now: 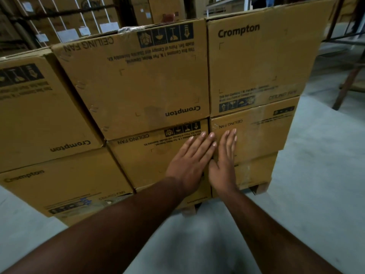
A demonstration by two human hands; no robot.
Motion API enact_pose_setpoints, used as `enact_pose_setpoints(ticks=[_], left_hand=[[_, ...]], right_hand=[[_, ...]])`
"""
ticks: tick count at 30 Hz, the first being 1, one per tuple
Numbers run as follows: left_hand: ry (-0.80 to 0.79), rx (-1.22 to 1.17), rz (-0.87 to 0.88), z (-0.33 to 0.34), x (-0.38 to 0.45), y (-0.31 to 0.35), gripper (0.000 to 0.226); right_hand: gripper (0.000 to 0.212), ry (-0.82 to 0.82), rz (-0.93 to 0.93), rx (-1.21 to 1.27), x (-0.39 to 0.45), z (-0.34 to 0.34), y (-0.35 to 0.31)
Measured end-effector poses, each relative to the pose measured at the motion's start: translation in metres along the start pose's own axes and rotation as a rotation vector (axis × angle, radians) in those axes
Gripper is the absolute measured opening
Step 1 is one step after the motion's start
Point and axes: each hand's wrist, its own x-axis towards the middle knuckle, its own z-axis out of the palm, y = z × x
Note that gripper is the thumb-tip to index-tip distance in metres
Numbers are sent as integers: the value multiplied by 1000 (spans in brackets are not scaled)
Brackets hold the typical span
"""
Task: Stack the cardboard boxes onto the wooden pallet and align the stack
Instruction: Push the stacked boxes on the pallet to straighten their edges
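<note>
On grey warehouse floor [316,175], left hand [189,161], right hand [225,161] flat, fingers straight, against stacked boxes [138,80].

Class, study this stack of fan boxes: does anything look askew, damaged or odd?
Yes. Most boxes are upside down: the top middle box shows its "Crompton" print inverted, while the top right box reads upright. The left column sits lower and angled away. Both hands, left hand and right hand, press flat on the second row.
</note>
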Motion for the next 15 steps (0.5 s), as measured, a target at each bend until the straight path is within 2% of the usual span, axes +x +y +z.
enact_pose_setpoints(ticks=[6,15], left_hand=[[7,100,14,4,1,-8,88],[-24,119,-21,10,3,-5,96]], right_hand=[[106,-87,-85,-100,-2,-11,13],[105,-131,-27,-224,2,-3,10]])
